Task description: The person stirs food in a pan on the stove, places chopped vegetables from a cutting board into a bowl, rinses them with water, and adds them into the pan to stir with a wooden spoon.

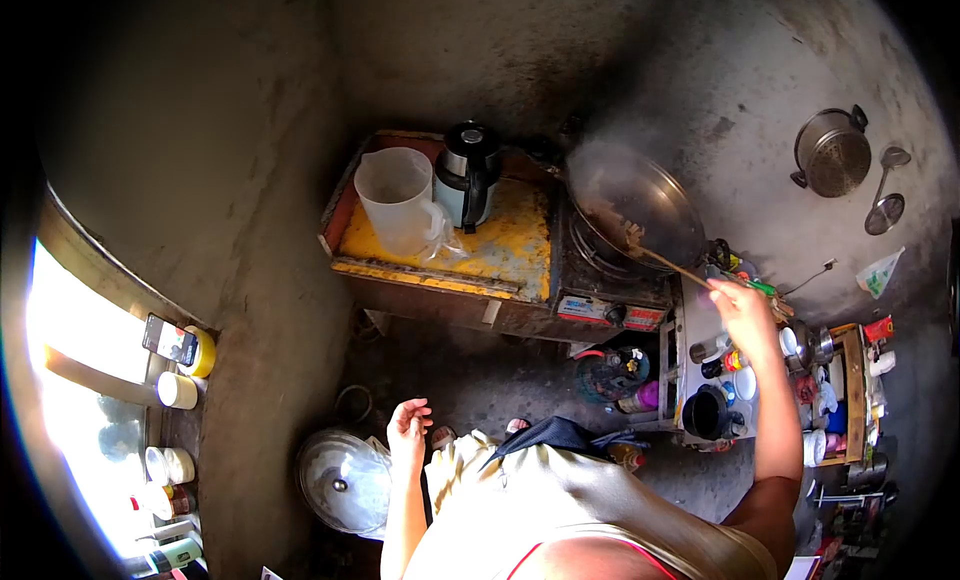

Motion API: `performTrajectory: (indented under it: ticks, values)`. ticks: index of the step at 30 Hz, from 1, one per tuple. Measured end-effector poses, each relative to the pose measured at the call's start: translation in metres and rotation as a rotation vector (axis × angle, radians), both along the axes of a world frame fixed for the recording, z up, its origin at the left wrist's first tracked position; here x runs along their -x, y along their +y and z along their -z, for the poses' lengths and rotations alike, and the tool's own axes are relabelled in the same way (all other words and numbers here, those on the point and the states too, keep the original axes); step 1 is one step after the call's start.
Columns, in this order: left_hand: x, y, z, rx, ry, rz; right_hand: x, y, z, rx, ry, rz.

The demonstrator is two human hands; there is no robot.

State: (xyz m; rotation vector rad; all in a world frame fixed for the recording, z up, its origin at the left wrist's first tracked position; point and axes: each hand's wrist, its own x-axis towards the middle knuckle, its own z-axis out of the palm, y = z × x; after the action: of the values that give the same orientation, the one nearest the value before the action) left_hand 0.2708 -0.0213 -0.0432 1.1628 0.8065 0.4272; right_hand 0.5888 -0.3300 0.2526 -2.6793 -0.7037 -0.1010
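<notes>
My right hand (736, 305) is closed round the handle of a wooden spatula (668, 264), whose far end rests among brown food pieces (622, 226) in a large metal wok (672, 208). Steam rises from the wok, which sits on a gas stove (610, 308). My left hand (409, 420) hangs at my left side with its fingers loosely curled and apart, holding nothing. Near it, lower down, is a round metal lid (338, 486) with a knob.
A yellow-topped table (510, 242) bears a translucent pitcher (392, 205) and a thermos jug (467, 180). Crowded shelves with a black pot (705, 412) stand at the right. A steamer pot (836, 160) and ladles (884, 212) hang on the wall. Jars and a phone (170, 339) line the window sill.
</notes>
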Motion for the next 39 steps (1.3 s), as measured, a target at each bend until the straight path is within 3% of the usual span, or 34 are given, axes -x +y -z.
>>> performTrajectory:
  ticks: [3, 6, 11, 16, 20, 23, 30, 32, 35, 39]
  values:
    - [-0.004, -0.002, 0.003, -0.007, -0.006, 0.019, -0.012, 0.008, 0.027, 0.332, -0.257, -0.037]
    - [-0.005, -0.003, 0.002, -0.024, -0.009, 0.039, -0.049, -0.001, 0.056, 0.321, -0.42, -0.046]
    - [-0.002, -0.001, 0.0, -0.08, -0.017, 0.008, -0.077, 0.015, 0.048, 0.246, -0.521, -0.014]
    - [-0.003, -0.007, 0.005, -0.021, -0.054, 0.01, -0.116, 0.039, 0.06, 0.355, -0.648, -0.058]
    - [-0.003, -0.009, -0.004, -0.025, -0.023, 0.021, -0.111, 0.02, 0.058, 0.472, -0.514, -0.213]
    - [-0.004, -0.01, -0.008, -0.032, 0.009, 0.015, -0.085, -0.006, 0.027, 0.497, -0.429, -0.266]
    - [-0.013, -0.005, 0.001, -0.025, 0.023, 0.075, -0.02, -0.032, -0.046, 0.276, -0.237, -0.014]
    - [-0.018, -0.003, 0.003, -0.037, -0.02, 0.084, -0.009, -0.037, -0.055, 0.26, -0.212, -0.042]
    - [-0.025, -0.003, 0.0, -0.019, -0.037, 0.127, -0.007, -0.038, -0.049, 0.255, -0.15, -0.049]
    - [-0.029, -0.004, -0.005, -0.028, -0.004, 0.177, -0.042, -0.032, 0.011, 0.369, -0.376, -0.078]
